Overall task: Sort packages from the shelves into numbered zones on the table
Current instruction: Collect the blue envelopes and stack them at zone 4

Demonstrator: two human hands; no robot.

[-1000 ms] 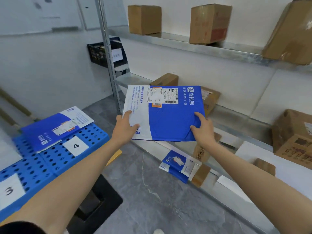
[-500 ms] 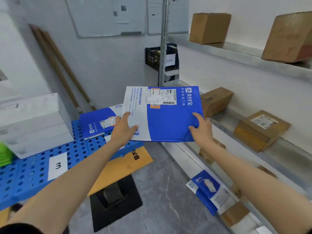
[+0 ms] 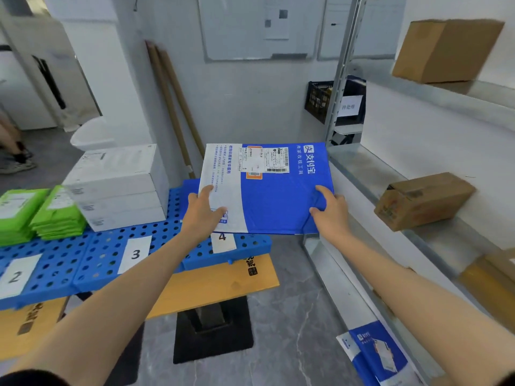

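Note:
A flat blue and white mailer (image 3: 274, 199) with a shipping label hangs level over the right end of the blue perforated table top (image 3: 106, 257). My left hand (image 3: 202, 215) grips its white near-left edge, thumb on top. My right hand (image 3: 330, 211) grips its blue near-right corner. The mailer hovers above the zone marked 4 (image 3: 223, 240), whose label shows just under its near edge. Labels 3 (image 3: 135, 254) and 2 (image 3: 15, 275) lie further left. Another blue package (image 3: 189, 188) peeks out beneath the mailer.
White boxes (image 3: 119, 188) are stacked behind zone 3 and green packets (image 3: 41, 213) behind zone 2. Metal shelves (image 3: 390, 185) on the right carry brown cartons (image 3: 423, 200). A blue mailer (image 3: 373, 355) lies on the lowest shelf. Brown poles (image 3: 172, 107) lean on the wall.
My view has swung left from the shelves to the table. Both hands carried the mailer along, and it now hangs over zone 4.

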